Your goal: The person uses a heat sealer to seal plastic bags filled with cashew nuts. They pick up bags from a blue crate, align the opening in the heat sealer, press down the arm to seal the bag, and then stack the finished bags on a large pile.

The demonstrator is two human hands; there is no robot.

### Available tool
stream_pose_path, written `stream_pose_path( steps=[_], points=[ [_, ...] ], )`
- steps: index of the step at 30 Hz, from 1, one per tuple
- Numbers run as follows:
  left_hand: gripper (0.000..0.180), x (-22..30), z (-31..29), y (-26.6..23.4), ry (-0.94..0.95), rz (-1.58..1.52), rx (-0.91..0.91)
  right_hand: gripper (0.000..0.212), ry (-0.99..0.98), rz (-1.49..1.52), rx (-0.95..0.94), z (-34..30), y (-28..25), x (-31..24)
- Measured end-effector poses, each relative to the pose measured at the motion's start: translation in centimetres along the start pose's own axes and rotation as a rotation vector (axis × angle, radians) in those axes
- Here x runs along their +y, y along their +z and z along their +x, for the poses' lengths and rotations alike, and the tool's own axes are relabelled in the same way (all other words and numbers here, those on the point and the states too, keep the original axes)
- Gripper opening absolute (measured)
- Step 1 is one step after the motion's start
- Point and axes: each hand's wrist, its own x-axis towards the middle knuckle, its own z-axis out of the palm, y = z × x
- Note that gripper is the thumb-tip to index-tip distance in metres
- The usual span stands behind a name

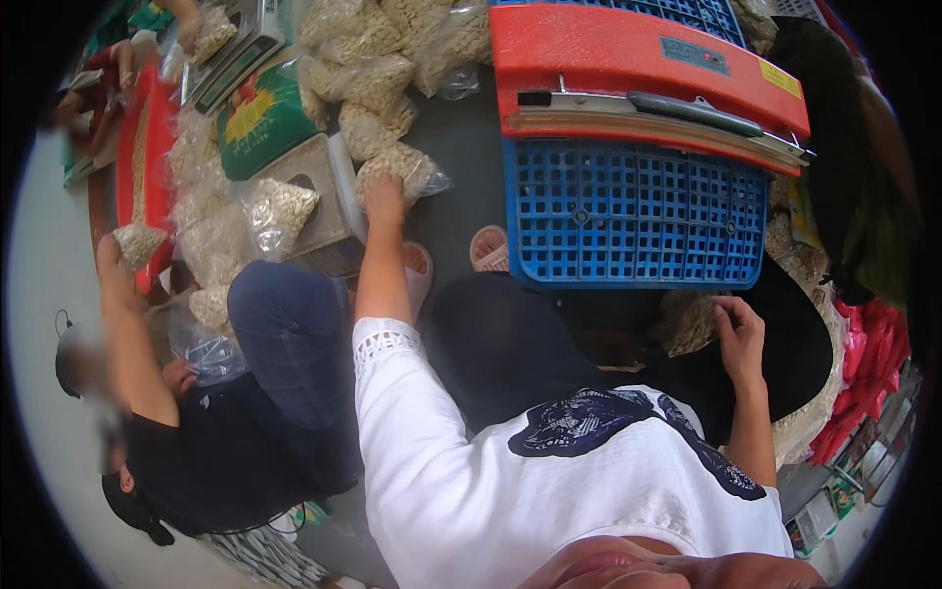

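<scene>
While the left hand [385,199] lies curled over a clear bag of pale pieces [400,162], on the floor [469,128] off the blue crate's [628,274] left edge, the right hand [741,336], fingers bent, meets a second bag [685,322] by the crate's near right corner; neither grip can be confirmed. Hazard: spillage, should either bag be unsealed and tip.

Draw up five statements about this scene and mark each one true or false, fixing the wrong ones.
1. The left hand touches a filled clear bag. True.
2. A blue grid-patterned crate shows along the red machine's near side. True.
3. The right hand rests on the red machine. False: it is at another filled bag.
4. The co-worker at the left wears a white top. False: it is black.
5. Red plastic lies toward the picture's right edge. True.
</scene>
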Motion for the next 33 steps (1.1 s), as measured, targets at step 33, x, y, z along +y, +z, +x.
stream_pose_path(
  steps=[33],
  points=[
    [0.026,18.1,-14.4,-30.7,-0.151,-1.860,-0.142,0.012,-0.415,0.265,0.184,4.9,-1.1,-3.5]
  ],
)
